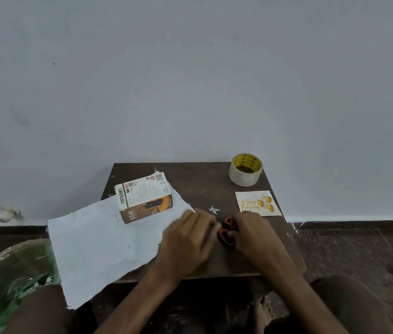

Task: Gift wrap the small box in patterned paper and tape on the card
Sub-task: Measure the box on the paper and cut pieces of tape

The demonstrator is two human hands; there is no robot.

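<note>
A small white and orange box point(143, 197) marked 65W lies on a sheet of paper point(94, 247) turned white side up, which hangs over the left edge of a small dark table point(200, 184). A Happy Birthday card point(257, 203) with gold balloons lies at the table's right side. My right hand point(254, 233) has its fingers in the red handles of a pair of scissors point(226, 233). My left hand point(188, 239) rests over the paper's right edge, touching the scissors; the blades are hidden beneath it.
A roll of clear tape point(246, 169) with a yellow core stands at the table's far right corner. Small paper scraps point(213, 209) lie near the card. A green plastic bag point(9, 280) sits at the left on the floor. The wall is right behind the table.
</note>
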